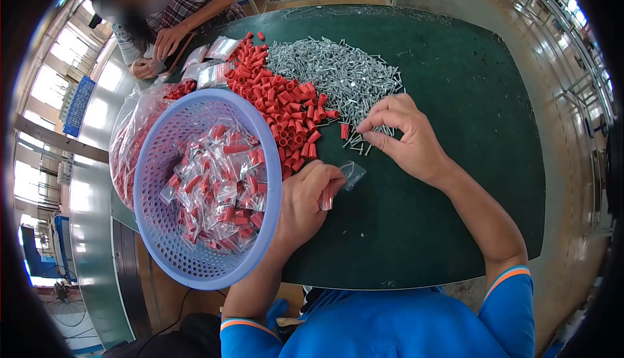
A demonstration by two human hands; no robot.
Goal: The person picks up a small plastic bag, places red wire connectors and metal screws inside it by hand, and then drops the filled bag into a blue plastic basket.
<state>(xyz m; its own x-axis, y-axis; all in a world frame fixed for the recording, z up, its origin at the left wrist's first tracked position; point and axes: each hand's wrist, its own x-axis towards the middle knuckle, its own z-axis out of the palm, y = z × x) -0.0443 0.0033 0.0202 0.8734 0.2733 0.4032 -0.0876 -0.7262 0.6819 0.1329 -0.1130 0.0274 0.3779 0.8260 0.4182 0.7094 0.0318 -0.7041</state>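
Observation:
My left hand (304, 197) is closed around a small clear plastic bag (353, 174), whose flap sticks out past the fingers. A red tapered cap (326, 198) shows between the fingers of that hand. At the near edge of a pile of silver screws (338, 72), my right hand (408, 138) has thumb and index finger brought close together. Whatever lies between those fingertips is too small to make out. Loose screws lie just below them, and one red cap (344, 130) stands apart nearby. A heap of red caps (286, 114) spreads left of the screws.
A lavender perforated basket (274, 228) full of filled small bags (224, 185) stands at my left. Behind it is a large clear bag (123, 156) of red pieces. Across the green table (455, 228), a person (169, 39) handles something small near packed bags (221, 49).

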